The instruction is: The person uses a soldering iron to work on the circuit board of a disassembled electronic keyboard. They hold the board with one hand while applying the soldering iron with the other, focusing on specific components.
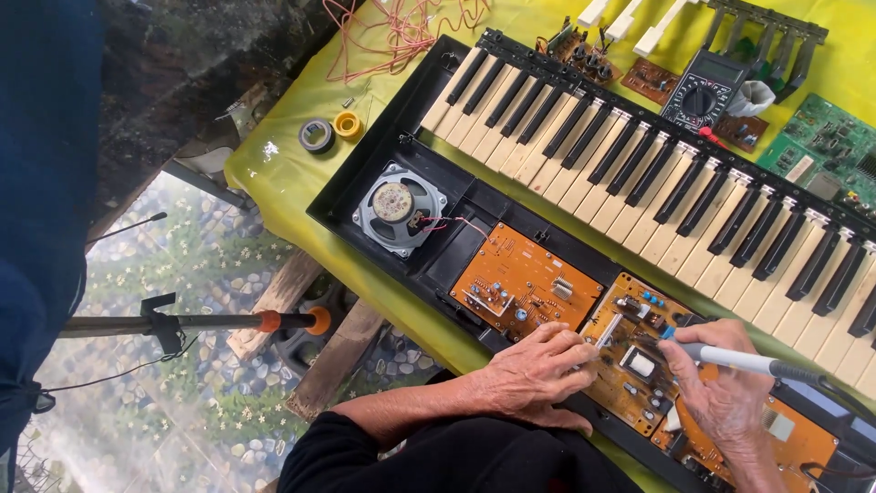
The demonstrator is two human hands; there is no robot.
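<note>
Hands low over the opened keyboard (639, 183): right hand (730, 402) has its fingers wrapped tight around a soldering iron (730, 359), tip down on the middle circuit board (634, 351) at the near edge of the case, while left hand (534, 370) rests on that board's corner, fingers curled together and pinching something too small to tell. Risk, as I judge it: one slip and the tip bridges neighbouring joints, or grazes those left fingertips (584, 345) just beside it

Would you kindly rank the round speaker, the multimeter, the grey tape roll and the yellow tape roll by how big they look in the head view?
1. Round speaker, largest.
2. Multimeter; it lies farther from the camera, so the gap is unsure.
3. Grey tape roll.
4. Yellow tape roll, slightly smaller than the grey.
</note>
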